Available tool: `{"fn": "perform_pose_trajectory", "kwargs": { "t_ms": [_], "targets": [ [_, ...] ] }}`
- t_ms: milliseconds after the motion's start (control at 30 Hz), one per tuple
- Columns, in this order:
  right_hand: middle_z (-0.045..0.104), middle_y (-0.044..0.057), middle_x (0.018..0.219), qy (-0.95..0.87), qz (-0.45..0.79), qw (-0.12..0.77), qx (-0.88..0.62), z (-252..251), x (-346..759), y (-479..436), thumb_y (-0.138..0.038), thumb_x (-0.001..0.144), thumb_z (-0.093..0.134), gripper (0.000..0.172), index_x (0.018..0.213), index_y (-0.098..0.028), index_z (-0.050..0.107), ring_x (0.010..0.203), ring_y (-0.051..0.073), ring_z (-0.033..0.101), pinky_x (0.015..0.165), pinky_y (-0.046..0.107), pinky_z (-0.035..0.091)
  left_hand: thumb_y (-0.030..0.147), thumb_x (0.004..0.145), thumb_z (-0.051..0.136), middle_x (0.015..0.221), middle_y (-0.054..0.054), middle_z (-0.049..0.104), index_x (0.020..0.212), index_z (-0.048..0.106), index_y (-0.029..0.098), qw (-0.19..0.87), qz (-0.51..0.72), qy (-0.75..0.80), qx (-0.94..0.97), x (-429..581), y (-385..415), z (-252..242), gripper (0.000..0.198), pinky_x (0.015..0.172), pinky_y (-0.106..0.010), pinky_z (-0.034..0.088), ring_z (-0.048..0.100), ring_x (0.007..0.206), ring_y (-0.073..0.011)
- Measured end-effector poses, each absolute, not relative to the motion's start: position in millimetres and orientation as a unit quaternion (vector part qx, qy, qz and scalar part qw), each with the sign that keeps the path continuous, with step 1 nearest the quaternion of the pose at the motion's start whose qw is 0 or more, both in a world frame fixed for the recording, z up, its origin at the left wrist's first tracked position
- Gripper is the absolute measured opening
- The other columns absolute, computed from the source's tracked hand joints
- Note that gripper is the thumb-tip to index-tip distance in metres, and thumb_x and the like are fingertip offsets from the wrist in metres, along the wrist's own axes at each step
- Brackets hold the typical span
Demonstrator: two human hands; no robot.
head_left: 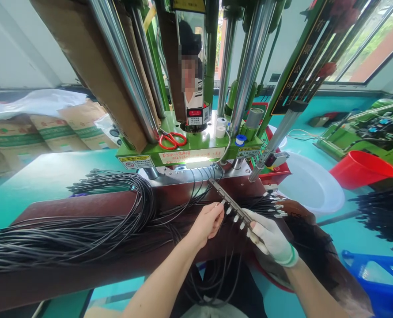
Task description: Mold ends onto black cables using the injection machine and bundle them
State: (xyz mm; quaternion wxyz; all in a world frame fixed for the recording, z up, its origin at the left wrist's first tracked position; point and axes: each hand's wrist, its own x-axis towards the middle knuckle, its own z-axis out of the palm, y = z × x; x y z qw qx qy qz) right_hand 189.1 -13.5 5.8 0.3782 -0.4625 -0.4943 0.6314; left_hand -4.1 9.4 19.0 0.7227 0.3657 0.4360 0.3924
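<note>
My right hand (272, 238), in a white glove with fingertips showing, is closed around the near end of a narrow metal bar (232, 202). The bar slants away towards the machine. Several small silvery cable connectors (236, 218) sit along its near-left side, their black cables hanging below. My bare left hand (209, 223) is closed in a pinch at the bar's left side, on a cable connector (223, 202) that touches or nearly touches the bar; its exact seating cannot be made out. A thick bundle of black cables (140, 194) lies to the left of my hands.
A green press (196, 152) with steel columns stands ahead, with red-handled scissors (172, 140) on its ledge. Brown covering (84, 198) spans the work surface. More cable ends (277, 207) lie right. Beyond are a white tub (325, 194) and red bucket (362, 170).
</note>
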Motion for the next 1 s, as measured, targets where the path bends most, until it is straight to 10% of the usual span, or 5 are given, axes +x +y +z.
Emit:
{"fn": "perform_pose_trajectory", "kwargs": {
  "t_ms": [333,600,1000],
  "targets": [
    [0.050,0.001,0.065,-0.570,0.609,0.342,-0.433,-6.6,188.2,-12.2,-0.038,0.084,0.048,0.051,0.128,-0.012,0.045,0.049,0.007,0.034,0.048,0.024,0.031,0.049,0.075,0.050,0.038,0.012,0.022,0.059,0.040,0.019,0.712,0.362,0.466,0.381,-12.7,7.0,16.2,0.035,0.029,-0.015,0.006,0.010,0.030,-0.0014],
    [0.038,-0.004,0.052,-0.480,0.650,0.351,-0.472,12.3,186.8,-11.8,-0.044,0.076,0.056,0.063,0.127,-0.009,0.044,0.041,0.005,0.029,0.030,0.015,0.018,0.055,0.077,0.045,0.045,0.010,0.032,0.089,0.048,0.021,0.710,0.497,0.407,0.288,-21.8,8.8,14.0,0.036,0.032,-0.015,0.020,0.027,0.034,-0.0050],
    [0.039,-0.004,0.053,-0.487,0.650,0.343,-0.472,5.2,193.5,-11.6,-0.044,0.080,0.053,0.062,0.130,-0.011,0.040,0.042,0.005,0.028,0.029,0.012,0.019,0.035,0.073,0.058,0.054,0.008,0.038,0.068,0.042,0.018,0.611,0.598,0.451,0.257,1.4,1.6,16.2,0.024,0.038,-0.017,0.022,0.029,0.042,-0.0025]
  ]
}}
